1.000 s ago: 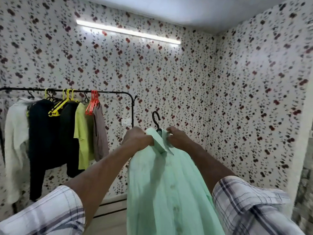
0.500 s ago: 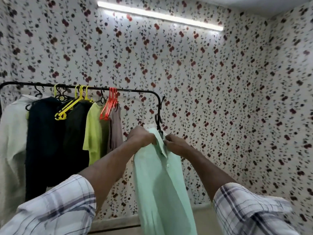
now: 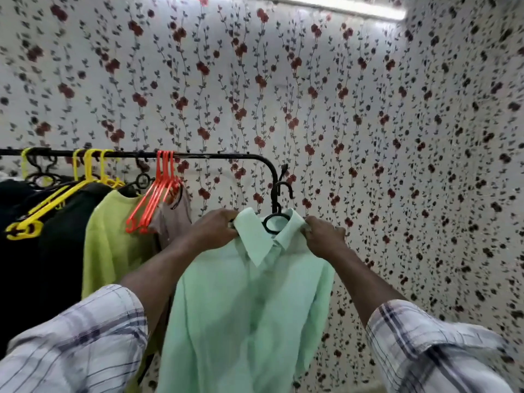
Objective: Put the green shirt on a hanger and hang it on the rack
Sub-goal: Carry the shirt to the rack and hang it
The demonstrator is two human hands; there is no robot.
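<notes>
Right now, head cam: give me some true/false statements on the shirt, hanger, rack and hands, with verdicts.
1. The left hand and the right hand both grip the pale green collared shirt near its collar. True.
2. The black plastic hanger has its hook over the black metal rack rail. False: the hook sits below the rail, beside its bent-down end, and is not on it.
3. The orange plastic hangers hang on the rail to the right of the yellow plastic hangers. True.
4. The green shirt has no hanger in it. False: the black hanger's ring and hook stick up out of the collar.
</notes>
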